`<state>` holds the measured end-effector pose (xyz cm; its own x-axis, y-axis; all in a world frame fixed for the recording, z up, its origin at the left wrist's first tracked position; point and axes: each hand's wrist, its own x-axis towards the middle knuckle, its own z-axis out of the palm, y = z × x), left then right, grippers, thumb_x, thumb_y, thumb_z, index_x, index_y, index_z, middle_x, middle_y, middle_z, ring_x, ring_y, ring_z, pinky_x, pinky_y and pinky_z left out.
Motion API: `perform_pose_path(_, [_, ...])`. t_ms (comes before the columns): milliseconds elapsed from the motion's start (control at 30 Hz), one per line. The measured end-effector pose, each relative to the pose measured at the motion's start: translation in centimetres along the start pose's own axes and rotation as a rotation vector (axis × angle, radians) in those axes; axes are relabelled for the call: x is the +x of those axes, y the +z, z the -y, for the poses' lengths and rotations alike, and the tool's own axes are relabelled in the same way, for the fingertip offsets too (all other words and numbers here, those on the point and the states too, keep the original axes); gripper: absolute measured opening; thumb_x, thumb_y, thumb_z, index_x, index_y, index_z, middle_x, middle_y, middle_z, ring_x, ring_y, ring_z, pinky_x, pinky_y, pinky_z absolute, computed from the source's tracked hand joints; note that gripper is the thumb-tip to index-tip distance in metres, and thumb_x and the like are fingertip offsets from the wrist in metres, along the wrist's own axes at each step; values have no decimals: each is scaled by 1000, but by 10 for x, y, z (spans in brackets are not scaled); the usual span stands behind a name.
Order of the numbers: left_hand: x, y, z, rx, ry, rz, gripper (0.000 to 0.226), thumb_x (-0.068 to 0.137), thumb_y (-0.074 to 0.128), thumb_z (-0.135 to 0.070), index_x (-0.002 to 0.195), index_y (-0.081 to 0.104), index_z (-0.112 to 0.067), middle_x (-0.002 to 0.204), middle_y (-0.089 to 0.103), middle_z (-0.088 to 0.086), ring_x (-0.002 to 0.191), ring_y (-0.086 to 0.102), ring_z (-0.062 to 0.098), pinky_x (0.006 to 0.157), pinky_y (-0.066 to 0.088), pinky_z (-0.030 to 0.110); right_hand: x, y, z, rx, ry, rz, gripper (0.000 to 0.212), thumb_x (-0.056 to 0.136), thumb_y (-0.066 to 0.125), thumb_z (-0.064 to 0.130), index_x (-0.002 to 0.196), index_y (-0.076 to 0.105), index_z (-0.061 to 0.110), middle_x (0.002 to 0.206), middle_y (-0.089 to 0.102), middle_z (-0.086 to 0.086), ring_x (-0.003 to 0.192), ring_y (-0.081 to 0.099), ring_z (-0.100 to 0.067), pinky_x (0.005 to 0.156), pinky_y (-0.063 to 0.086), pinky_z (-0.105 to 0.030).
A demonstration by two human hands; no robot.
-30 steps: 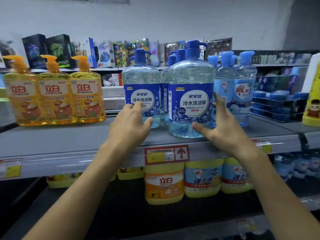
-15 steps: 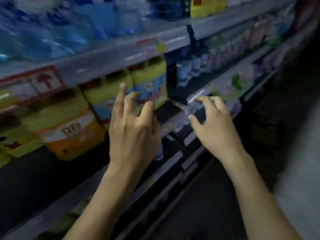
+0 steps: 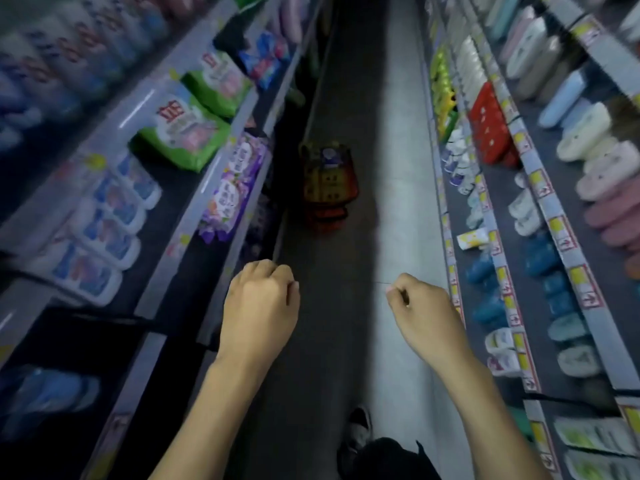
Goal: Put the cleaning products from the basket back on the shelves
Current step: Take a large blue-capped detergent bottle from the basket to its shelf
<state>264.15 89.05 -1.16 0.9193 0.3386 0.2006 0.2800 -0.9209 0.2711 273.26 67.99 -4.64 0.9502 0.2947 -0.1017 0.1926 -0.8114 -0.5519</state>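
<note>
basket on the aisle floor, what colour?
Red-orange basket, blurred; it shows in the head view, the only one.

left grip (image 3: 259, 306), right grip (image 3: 426, 318) curled; basket (image 3: 329, 183) ahead

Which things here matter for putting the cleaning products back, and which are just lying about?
Job: red basket on the floor, yellow products in it, left shelf.
Just about: slippers and red packs on the right shelves.
</note>
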Motion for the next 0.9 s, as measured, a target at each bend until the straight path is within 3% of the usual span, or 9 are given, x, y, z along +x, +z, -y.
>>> perform_pose_path(133, [45, 22, -32, -44, 53, 15, 25, 89, 68, -18, 69, 55, -12, 69, 51, 0, 70, 54, 25, 60, 47, 37, 39, -18, -32, 65, 81, -17, 43, 97, 44, 48, 73, 54, 13, 66, 64, -2, 68, 62, -30, 65, 54, -43])
perform_pose_path(267, [82, 44, -39, -33, 53, 73, 29, 88, 71, -17, 66, 53, -12, 67, 47, 0, 64, 53, 25, 54, 44, 35, 78, -22, -51, 122, 104, -7, 30, 100, 53, 31, 77, 58, 13, 72, 65, -2, 71, 61, -30, 65, 52, -43])
perform_pose_path(400, [129, 69, -30, -10, 30, 159, 12, 90, 68, -15, 81, 63, -9, 80, 56, 4, 73, 57, 26, 59, 49, 38, 124, -16, -57, 121, 84, 7, 15, 98, 54, 10, 88, 62, 19, 85, 66, 2, 81, 62, -23, 72, 53, -39])
perform_pose_path(467, [162, 84, -24, 6, 34, 189, 4, 92, 64, -14, 94, 65, -12, 87, 58, 4, 79, 58, 26, 63, 49, 39, 155, -12, -59, 125, 73, 10, 14, 95, 56, 10, 95, 65, 21, 94, 69, 2, 88, 65, -20, 77, 54, -39])
perform_pose_path(533, [201, 99, -23, 3, 57, 204, 11, 92, 63, -18, 102, 65, -14, 91, 59, 4, 84, 58, 27, 66, 51, 40, 190, -11, -59, 107, 79, 31, 10, 94, 60, 15, 97, 66, 22, 96, 68, 2, 88, 65, -19, 78, 55, -41])
perform_pose_path(700, [312, 128, -32, -34, 131, 209, 16, 93, 60, -26, 106, 63, -16, 92, 61, 3, 86, 61, 27, 68, 53, 42, 293, -31, -51, 46, 77, 28, 8, 90, 63, 14, 92, 67, 21, 94, 67, -1, 84, 65, -20, 78, 55, -42])
perform_pose_path(833, [394, 139, -43, -82, 199, 195, 15, 94, 58, -28, 105, 63, -20, 92, 63, -1, 83, 63, 22, 67, 54, 37, 374, -60, -35, 1, 54, -4, 26, 92, 58, 13, 78, 56, 33, 88, 65, 1, 77, 61, -17, 74, 53, -43])
perform_pose_path(900, [432, 148, -49, -74, 250, 217, 14, 95, 56, -29, 105, 62, -20, 93, 64, -1, 82, 64, 20, 66, 54, 35, 411, -68, -34, 16, 56, -45, 25, 94, 54, 12, 79, 57, 32, 90, 66, 1, 81, 62, -19, 75, 52, -42])
